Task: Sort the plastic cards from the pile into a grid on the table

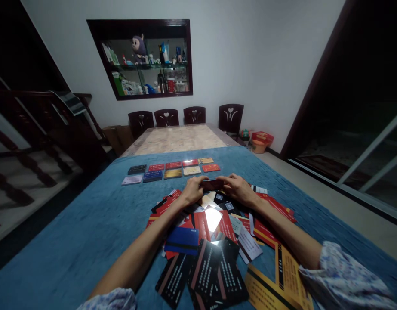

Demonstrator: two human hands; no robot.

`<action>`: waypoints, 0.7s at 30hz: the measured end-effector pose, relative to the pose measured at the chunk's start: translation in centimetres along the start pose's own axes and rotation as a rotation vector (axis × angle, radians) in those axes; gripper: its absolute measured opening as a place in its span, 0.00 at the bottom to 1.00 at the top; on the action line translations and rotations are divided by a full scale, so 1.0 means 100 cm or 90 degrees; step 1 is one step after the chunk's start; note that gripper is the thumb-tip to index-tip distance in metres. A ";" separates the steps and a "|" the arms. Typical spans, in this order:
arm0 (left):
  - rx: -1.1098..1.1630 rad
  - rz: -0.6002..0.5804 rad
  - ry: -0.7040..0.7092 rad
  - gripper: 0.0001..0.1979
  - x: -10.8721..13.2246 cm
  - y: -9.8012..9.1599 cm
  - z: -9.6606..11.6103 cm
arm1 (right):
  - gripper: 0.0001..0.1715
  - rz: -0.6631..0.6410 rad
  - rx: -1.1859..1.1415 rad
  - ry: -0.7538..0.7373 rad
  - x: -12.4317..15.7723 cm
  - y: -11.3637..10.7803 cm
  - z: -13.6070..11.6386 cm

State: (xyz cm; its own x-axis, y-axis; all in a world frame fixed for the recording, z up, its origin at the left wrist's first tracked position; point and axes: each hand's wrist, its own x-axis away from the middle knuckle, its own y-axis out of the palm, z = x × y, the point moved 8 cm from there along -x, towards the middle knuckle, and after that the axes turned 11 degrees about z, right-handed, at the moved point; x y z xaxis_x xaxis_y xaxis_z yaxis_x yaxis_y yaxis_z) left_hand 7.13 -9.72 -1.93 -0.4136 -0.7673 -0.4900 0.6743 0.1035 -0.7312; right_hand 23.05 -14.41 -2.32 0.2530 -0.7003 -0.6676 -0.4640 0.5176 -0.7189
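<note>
Between my two hands is a dark red card or small stack of cards, held by its two short ends. My left hand pinches the left end and my right hand the right end. Just below lies a loose heap of cards: red ones, a blue one, black ones, a pale one and gold ones. Beyond my hands, small card piles stand in two rows, among them a purple-white pile and a red pile.
A blue cloth covers the near part of the table, with a bare marbled tabletop beyond. Dark chairs stand at the far end. A wooden railing is to the left; a red and orange container sits on the floor.
</note>
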 end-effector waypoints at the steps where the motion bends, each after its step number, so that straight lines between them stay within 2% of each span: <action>1: -0.005 0.007 0.001 0.23 0.000 0.000 -0.001 | 0.26 -0.003 0.008 -0.003 0.000 0.001 0.000; 12: -0.111 -0.023 0.023 0.20 0.007 -0.006 0.007 | 0.33 -0.021 0.054 -0.047 0.002 0.010 -0.004; 21: -0.161 -0.030 0.019 0.19 0.007 -0.009 0.010 | 0.33 -0.014 0.067 -0.042 0.000 0.014 -0.003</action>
State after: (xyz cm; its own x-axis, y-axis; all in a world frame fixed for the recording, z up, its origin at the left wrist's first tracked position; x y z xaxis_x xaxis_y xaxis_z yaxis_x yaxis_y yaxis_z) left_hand 6.89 -10.94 -1.16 -0.4607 -0.7566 -0.4640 0.4813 0.2262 -0.8469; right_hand 22.14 -13.79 -3.24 0.3188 -0.6799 -0.6604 -0.3670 0.5538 -0.7474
